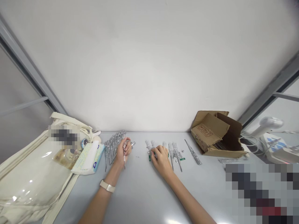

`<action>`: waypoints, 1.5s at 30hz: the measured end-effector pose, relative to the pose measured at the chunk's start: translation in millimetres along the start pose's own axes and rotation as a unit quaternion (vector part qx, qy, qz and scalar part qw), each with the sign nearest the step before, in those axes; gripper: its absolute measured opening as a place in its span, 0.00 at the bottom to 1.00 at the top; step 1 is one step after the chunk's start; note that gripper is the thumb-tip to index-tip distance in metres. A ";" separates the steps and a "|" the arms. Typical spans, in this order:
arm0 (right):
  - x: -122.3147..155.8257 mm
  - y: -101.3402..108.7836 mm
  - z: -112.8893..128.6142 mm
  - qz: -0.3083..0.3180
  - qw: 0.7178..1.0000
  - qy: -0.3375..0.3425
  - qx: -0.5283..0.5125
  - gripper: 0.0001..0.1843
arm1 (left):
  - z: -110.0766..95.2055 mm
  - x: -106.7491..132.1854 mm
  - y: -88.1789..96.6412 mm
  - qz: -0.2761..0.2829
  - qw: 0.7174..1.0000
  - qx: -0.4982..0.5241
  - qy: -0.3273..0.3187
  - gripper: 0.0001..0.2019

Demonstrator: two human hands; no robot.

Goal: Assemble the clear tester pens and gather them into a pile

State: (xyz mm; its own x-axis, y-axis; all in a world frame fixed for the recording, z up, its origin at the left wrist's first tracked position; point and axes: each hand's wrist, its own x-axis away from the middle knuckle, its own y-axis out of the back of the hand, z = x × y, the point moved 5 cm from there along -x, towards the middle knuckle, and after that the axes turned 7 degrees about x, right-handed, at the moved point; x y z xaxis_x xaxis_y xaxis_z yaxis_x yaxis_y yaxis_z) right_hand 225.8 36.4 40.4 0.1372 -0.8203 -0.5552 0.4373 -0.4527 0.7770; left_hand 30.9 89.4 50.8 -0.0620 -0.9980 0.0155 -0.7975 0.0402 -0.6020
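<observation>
Underlying both hands' fingers: smooth grey tabletop (140, 193). Cream bag with clear plastic panel (30, 177), well left of the left fingers. Open brown cardboard box (207, 133), right of the right fingers. Pale patterned tissue pack (99, 154), left of the left fingers. Fanned clear-handled, metal-shafted screwdrivers (112, 147), just beside the left fingers; a smaller similar set (171, 152), just right of the right fingers. Left hand (122, 151): fingers curled closed on one slim clear-and-metal screwdriver (124, 158). Right hand (161, 160): fingers bent downward, grip unclear. Small green oblong piece (182, 159), right of the right fingers.
</observation>
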 end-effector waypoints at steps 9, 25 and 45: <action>-2.0 -7.6 2.5 -0.001 1.000 0.014 -0.008 0.14 | 37.2 5.7 -11.4 0.113 0.974 -0.129 0.151 0.15; 5.8 4.4 11.7 0.002 0.999 0.006 0.045 0.06 | 46.2 9.4 -12.4 0.138 0.945 -0.231 0.187 0.15; 5.9 1.9 13.2 0.087 0.978 -0.080 -0.173 0.04 | 41.4 17.0 -17.4 0.191 0.922 -0.283 0.182 0.21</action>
State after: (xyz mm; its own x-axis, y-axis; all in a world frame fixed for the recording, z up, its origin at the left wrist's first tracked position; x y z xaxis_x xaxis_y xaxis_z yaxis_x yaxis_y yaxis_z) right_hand 215.7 26.1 42.5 0.1073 -0.9313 -0.3480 0.6978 -0.1787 0.6936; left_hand 68.6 69.8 28.5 -0.5188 -0.8269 0.2170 -0.8546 0.5081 -0.1072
